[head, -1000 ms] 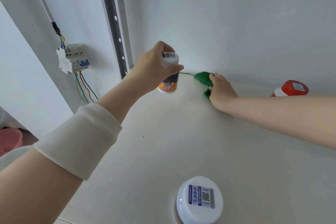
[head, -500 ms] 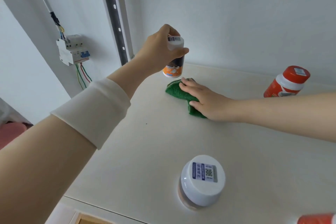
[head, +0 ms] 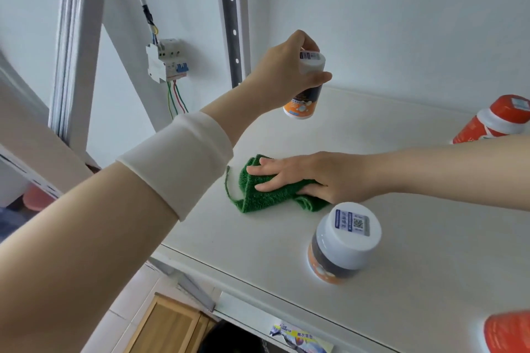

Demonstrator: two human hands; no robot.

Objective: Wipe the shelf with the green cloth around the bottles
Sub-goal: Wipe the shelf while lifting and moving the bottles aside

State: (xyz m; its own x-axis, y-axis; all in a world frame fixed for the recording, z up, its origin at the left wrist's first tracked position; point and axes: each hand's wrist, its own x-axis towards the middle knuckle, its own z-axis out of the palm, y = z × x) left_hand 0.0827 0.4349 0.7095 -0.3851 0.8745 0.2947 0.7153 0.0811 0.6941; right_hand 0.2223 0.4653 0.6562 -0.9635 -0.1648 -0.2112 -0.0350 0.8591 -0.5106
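Observation:
A crumpled green cloth [head: 263,196] lies on the white shelf [head: 401,238] near its left front. My right hand [head: 304,176] presses flat on the cloth with straight fingers. My left hand [head: 286,71] grips a white-capped bottle [head: 305,94] with an orange and dark label, held in the air above the shelf's back left. A second white-capped bottle [head: 344,241] stands on the shelf just in front of my right wrist.
A red-capped orange bottle [head: 493,120] stands at the back right, partly behind my right forearm. Another red cap [head: 507,332] shows at the bottom right corner. A perforated metal upright [head: 229,17] and a wired circuit breaker [head: 166,61] are on the wall at left.
My right hand has slid the cloth from the back wall toward the front of the shelf. My left hand has kept the bottle raised, a little higher than before.

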